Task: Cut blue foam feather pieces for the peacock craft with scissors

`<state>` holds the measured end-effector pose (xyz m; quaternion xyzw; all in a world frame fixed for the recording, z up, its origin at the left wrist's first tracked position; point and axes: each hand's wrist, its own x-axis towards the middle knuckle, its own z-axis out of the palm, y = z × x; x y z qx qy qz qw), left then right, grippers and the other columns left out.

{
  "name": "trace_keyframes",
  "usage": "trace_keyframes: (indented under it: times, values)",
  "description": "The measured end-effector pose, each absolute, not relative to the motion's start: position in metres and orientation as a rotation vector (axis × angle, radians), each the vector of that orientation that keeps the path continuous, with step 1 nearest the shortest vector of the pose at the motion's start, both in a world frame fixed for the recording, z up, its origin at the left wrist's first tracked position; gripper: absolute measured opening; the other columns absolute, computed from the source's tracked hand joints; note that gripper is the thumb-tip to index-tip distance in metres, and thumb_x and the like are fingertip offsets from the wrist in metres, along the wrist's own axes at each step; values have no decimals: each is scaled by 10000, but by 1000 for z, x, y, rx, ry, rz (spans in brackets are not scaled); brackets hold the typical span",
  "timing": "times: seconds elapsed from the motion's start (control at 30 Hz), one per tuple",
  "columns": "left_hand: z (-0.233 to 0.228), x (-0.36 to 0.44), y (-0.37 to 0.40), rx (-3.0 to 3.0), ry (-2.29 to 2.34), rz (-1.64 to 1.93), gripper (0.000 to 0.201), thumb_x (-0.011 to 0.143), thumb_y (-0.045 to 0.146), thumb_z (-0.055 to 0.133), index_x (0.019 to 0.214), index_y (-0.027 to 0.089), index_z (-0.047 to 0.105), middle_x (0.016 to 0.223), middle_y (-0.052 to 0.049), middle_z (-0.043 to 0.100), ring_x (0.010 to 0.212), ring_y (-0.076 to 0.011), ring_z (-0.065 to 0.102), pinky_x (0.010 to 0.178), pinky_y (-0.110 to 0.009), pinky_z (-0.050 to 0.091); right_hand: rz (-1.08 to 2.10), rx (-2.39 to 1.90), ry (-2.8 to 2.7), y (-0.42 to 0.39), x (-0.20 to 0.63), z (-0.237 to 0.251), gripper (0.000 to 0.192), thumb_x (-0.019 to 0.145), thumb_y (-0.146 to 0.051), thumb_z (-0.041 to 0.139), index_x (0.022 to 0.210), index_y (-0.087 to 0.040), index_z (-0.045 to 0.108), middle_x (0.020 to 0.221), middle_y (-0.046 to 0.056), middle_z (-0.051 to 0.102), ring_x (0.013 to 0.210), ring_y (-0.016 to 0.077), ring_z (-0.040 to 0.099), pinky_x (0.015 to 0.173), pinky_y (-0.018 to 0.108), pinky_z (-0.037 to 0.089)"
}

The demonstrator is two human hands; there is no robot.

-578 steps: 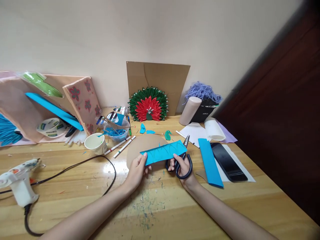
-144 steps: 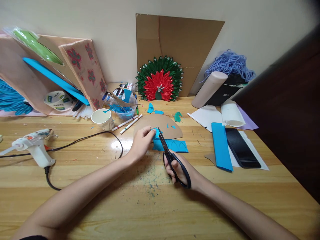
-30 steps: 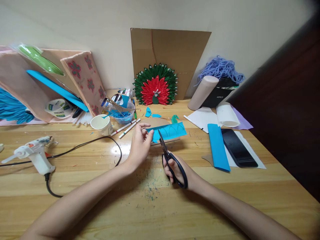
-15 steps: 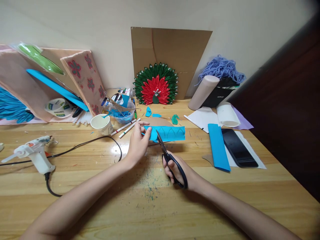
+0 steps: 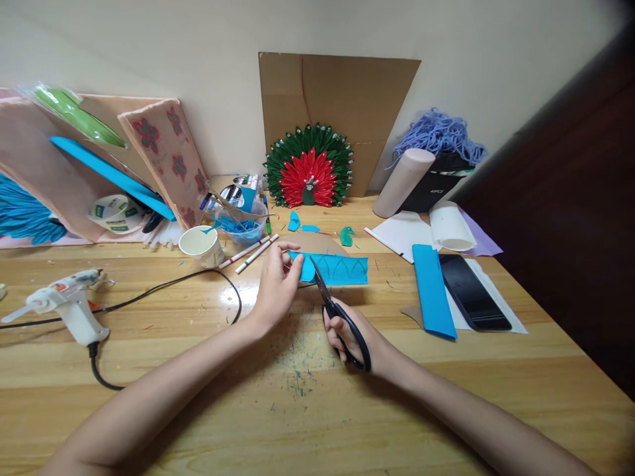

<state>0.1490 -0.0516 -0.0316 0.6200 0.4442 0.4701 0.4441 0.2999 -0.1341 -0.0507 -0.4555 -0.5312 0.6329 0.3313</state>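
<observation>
Fingers of my left hand (image 5: 276, 291) pinched the blue strip (image 5: 333, 270); my right hand (image 5: 350, 334) gripped scissors (image 5: 336, 309), blades parted. One petal was nearly freed; several drawn outlines remained uncut.

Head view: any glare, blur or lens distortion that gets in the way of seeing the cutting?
Head view: a bright glare patch sits on the table left of the left hand; the blue strip and scissors in the right hand are sharp and evenly lit; wide-angle distortion slants the dark panel at right, and the top right corner is vignetted.
</observation>
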Motion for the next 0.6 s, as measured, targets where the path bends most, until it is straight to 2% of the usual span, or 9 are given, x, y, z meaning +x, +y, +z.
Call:
trace_keyframes:
  times: [0.17, 0.33, 0.6]
  values:
    - [-31, 148, -51, 1525, 1083, 1173, 184, 881, 306, 483, 1025, 195, 462, 651, 57, 314, 582, -100, 347, 576, -213, 313, 1658, -1194, -1382, -133, 298, -51, 614, 658, -809, 407, 800, -213, 373, 535, -100, 324, 382, 42, 301, 338, 171, 337]
    - [-31, 149, -51, 1491, 1024, 1128, 194, 870, 313, 501, 1026, 207, 455, 623, 63, 321, 570, -100, 352, 552, -209, 296, 1681, -1230, -1332, -133, 293, -42, 706, 565, -883, 355, 804, -219, 352, 513, -113, 291, 373, 51, 324, 345, 181, 346]
    - [-29, 149, -50, 1414, 998, 1091, 210, 844, 322, 533, 1006, 209, 463, 611, 69, 327, 545, -93, 358, 521, -200, 296, 1696, -1199, -1301, -134, 294, -47, 616, 638, -810, 438, 800, -220, 365, 521, -104, 339, 371, 50, 320, 343, 180, 335]
